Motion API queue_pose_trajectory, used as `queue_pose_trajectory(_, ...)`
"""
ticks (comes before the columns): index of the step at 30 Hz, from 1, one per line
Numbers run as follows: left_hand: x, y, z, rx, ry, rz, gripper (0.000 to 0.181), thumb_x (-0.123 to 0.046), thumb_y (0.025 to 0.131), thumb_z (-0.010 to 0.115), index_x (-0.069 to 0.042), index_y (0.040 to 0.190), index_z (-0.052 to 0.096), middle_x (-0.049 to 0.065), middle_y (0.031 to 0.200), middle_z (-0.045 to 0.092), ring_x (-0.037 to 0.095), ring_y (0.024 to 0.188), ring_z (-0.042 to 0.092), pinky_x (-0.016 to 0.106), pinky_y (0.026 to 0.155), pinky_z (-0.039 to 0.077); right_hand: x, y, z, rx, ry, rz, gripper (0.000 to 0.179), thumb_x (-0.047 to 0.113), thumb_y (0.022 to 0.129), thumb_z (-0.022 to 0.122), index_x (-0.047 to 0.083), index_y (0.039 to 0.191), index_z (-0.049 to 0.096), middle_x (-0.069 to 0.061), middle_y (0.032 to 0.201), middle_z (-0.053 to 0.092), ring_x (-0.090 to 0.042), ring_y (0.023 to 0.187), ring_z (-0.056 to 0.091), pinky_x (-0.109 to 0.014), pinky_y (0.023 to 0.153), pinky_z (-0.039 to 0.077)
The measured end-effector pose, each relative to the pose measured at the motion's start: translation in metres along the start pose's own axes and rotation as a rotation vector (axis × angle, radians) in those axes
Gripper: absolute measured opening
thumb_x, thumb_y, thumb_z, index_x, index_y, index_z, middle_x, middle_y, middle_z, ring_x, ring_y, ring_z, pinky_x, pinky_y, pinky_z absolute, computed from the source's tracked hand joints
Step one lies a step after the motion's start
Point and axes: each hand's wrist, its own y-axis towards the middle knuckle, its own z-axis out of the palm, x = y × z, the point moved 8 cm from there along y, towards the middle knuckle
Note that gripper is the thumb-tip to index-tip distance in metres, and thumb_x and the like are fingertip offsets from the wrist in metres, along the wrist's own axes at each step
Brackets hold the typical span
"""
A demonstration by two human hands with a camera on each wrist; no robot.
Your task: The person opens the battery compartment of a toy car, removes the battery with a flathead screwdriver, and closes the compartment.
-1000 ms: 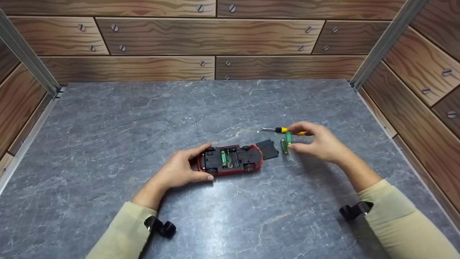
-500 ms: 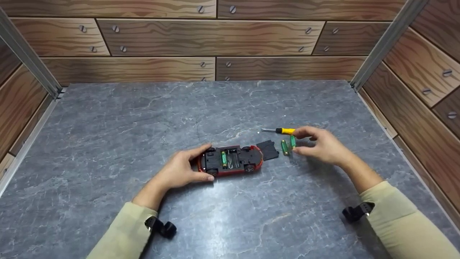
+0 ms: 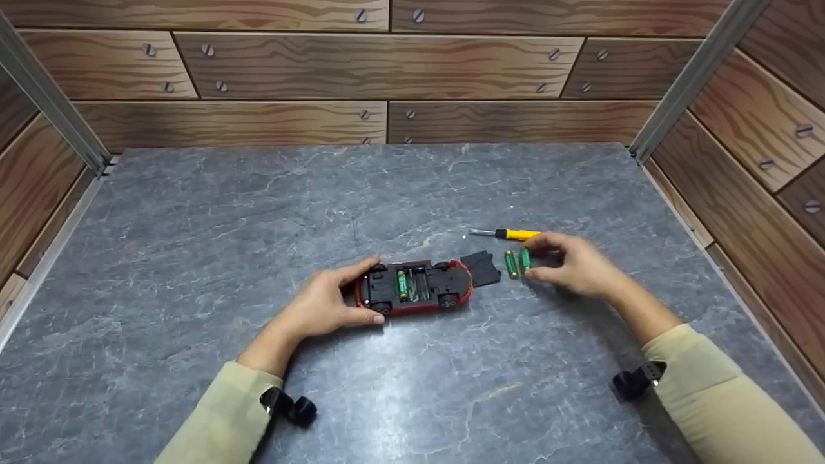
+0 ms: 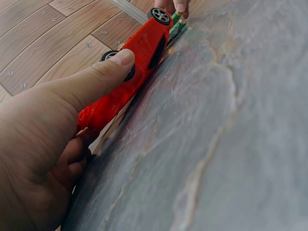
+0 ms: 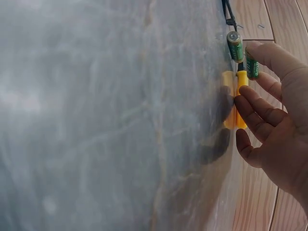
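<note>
A red toy car lies wheels up on the table, its battery compartment uncovered. Inside that compartment sits one green battery at the left, beside bare slots. My left hand grips the car's left end, thumb along the near side; the left wrist view shows the thumb by a wheel. To the right, my right hand pinches a second green battery between thumb and index finger, close over the table. Just left of it another green battery lies parallel, a narrow gap between them.
A black battery cover lies against the car's right end. Behind the batteries is a yellow-handled screwdriver, its handle end partly behind the right hand. A tiny bright piece lies near its tip. Wood-patterned walls enclose the grey table.
My right hand has brought its battery down and slightly right, from overlapping the lying battery to beside it. The left hand and the car have stayed put.
</note>
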Motion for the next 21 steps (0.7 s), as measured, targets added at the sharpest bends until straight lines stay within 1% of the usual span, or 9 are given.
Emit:
queue_pose_trajectory(4, -0.0024, -0.0002, -0.0004, -0.005, -0.011, 0.034, 0.100, -0.038, 0.074, 0.098, -0.018, 0.160, 0.050, 0.013, 0.153, 0.058, 0.032, 0.138, 0.057, 0.051, 0.122, 0.037, -0.0008, 0.0004, 0.0010, -0.006, -0.018, 0.005, 0.045, 0.011, 0.087, 0.088, 0.000, 0.128, 0.070, -0.015, 0.120, 0.074, -0.034, 0.114, 0.069, -0.050, 0.104, 0.053)
queue_pose_trajectory(8, -0.0023, -0.0005, -0.0011, -0.006, -0.010, 0.026, 0.101, -0.040, 0.074, 0.098, -0.020, 0.160, 0.049, 0.013, 0.154, 0.057, 0.033, 0.139, 0.056, 0.052, 0.122, 0.036, -0.0016, 0.0007, 0.0014, -0.015, -0.045, 0.001, 0.047, 0.012, 0.087, 0.089, 0.000, 0.128, 0.070, -0.016, 0.119, 0.075, -0.035, 0.112, 0.069, -0.054, 0.104, 0.051)
queue_pose_trajectory(11, -0.0015, -0.0004, -0.0008, -0.005, -0.012, 0.025, 0.101, -0.040, 0.074, 0.098, -0.020, 0.161, 0.049, 0.014, 0.154, 0.056, 0.035, 0.139, 0.056, 0.054, 0.122, 0.036, -0.0015, 0.0009, 0.0024, -0.017, -0.064, -0.009, 0.047, 0.013, 0.086, 0.089, 0.001, 0.128, 0.071, -0.016, 0.120, 0.074, -0.034, 0.112, 0.068, -0.054, 0.104, 0.051)
queue_pose_trajectory(17, 0.0005, -0.0001, 0.0000, 0.001, -0.009, -0.002, 0.103, -0.040, 0.073, 0.099, -0.022, 0.161, 0.048, 0.012, 0.156, 0.055, 0.032, 0.139, 0.055, 0.051, 0.123, 0.036, -0.0016, 0.0015, 0.0053, -0.004, -0.094, -0.019, 0.045, 0.012, 0.086, 0.089, 0.003, 0.127, 0.073, -0.014, 0.122, 0.071, -0.032, 0.111, 0.065, -0.051, 0.103, 0.050)
queue_pose_trajectory(21, 0.0016, 0.0002, 0.0007, 0.005, -0.006, -0.015, 0.104, -0.041, 0.072, 0.098, -0.023, 0.161, 0.048, 0.012, 0.156, 0.055, 0.032, 0.140, 0.055, 0.050, 0.123, 0.035, -0.0021, 0.0012, 0.0059, 0.004, -0.118, -0.018, 0.045, 0.014, 0.086, 0.089, 0.005, 0.127, 0.073, -0.015, 0.124, 0.070, -0.033, 0.113, 0.064, -0.053, 0.104, 0.049)
